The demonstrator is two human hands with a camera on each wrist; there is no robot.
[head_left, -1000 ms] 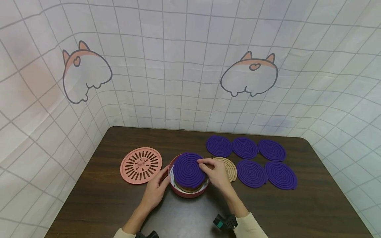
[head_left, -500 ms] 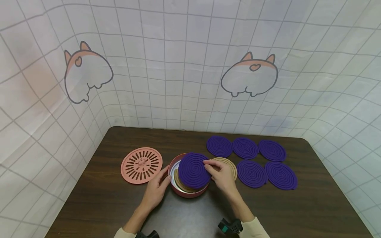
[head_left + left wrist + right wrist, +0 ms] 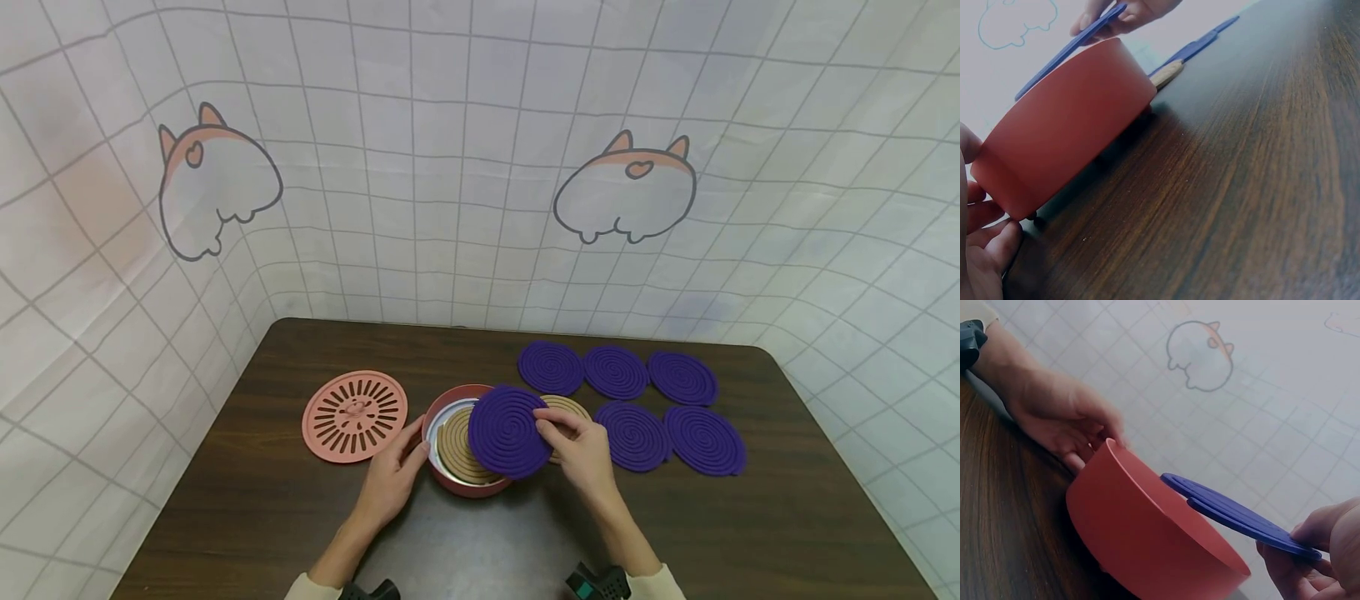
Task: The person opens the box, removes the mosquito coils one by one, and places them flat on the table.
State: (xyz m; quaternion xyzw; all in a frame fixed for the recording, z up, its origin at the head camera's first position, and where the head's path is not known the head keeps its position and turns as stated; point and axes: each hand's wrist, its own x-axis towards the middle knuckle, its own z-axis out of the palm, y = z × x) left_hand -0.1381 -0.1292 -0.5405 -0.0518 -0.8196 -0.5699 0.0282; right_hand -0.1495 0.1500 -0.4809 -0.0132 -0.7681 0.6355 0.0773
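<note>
A round red mosquito coil holder (image 3: 471,492) stands in the middle of the table. My left hand (image 3: 392,475) holds its left side, thumb at the rim and fingers against the outer wall. Inside, a tan mosquito coil (image 3: 454,446) lies over a pale lining, its right part hidden. Between thumb and fingers, my right hand (image 3: 581,454) pinches the right edge of a purple mosquito coil (image 3: 508,432). This purple coil is raised over the holder's right rim; the right wrist view shows the coil (image 3: 1241,519) tilted, one end above the opening.
Left of the holder lies a pink slotted lid (image 3: 355,417). Several purple coils (image 3: 617,372) lie in two rows at the right. A tan coil (image 3: 564,405) on the table is partly covered by my right hand and the held coil. A patterned white curtain (image 3: 420,208) hangs behind the table.
My right hand has moved right with the purple coil, from over the middle of the holder to its right rim, uncovering the tan coil inside. My left hand has stayed on the holder.
</note>
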